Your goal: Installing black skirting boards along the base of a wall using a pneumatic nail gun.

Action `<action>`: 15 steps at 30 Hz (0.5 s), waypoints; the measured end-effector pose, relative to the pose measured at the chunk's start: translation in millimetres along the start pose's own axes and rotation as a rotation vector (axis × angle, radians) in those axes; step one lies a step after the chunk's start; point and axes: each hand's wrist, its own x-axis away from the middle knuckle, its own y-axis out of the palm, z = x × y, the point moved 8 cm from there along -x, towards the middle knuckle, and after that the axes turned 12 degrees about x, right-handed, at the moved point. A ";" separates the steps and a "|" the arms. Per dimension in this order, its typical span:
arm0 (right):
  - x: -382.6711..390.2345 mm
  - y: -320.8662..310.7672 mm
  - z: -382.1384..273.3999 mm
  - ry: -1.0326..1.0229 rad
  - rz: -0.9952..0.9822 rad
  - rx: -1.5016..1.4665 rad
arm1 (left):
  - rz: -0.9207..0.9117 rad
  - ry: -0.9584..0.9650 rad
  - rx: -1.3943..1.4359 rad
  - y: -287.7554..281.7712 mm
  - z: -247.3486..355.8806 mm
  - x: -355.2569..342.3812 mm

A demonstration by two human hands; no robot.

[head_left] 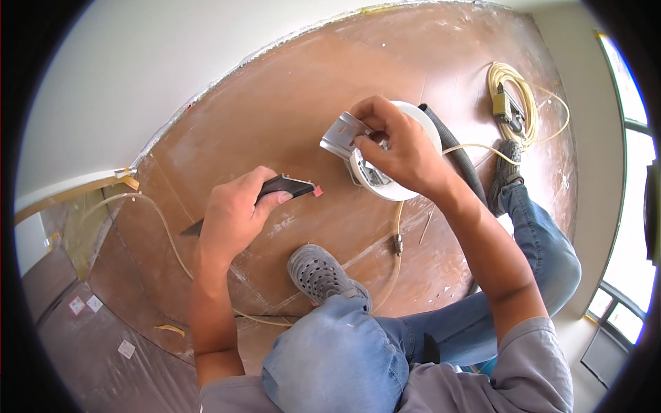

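Note:
My left hand (236,213) is closed around a long dark strip (292,186) with a small red bit at its far end. The strip's other end sticks out to the left behind the hand. Between the thumb and fingers of my right hand (406,148) is a silvery metal bracket (342,135) with slots, tilted up. Below that hand stands a round white bucket (432,127), with several metal pieces (375,173) at its near left side. My right hand hides much of the bucket's inside.
A black corrugated hose (463,158) lies right of the bucket. Coiled pale air hose (530,103) with a yellowish tool (506,108) is at the far right. A hose coupling (398,244) lies nearer me. Plastic-wrapped boards (103,344) lie at lower left, and a white wall (151,62) borders the brown floor.

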 end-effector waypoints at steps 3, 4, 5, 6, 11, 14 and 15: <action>4.6 14.8 -19.7 -0.052 -0.041 0.244 | -0.005 0.067 -0.029 2.7 9.5 -5.0; 5.7 18.4 -22.3 -0.043 -0.045 0.237 | -0.020 0.086 -0.029 5.6 10.1 -6.6; 7.0 22.3 -28.1 -0.061 -0.072 0.239 | -0.023 0.084 -0.029 7.5 9.3 -7.9; 8.5 26.1 -33.1 -0.078 -0.099 0.241 | 0.001 0.126 -0.033 8.3 10.8 -8.5; 11.7 31.4 -45.3 -0.176 -0.115 0.173 | 0.041 0.161 -0.058 9.7 4.9 -6.1; 13.6 35.3 -33.5 -0.028 -0.166 0.003 | 0.026 0.148 -0.055 11.4 6.6 -7.3; 14.5 35.2 -33.6 -0.028 -0.166 0.024 | 0.031 0.150 -0.058 11.5 7.3 -7.2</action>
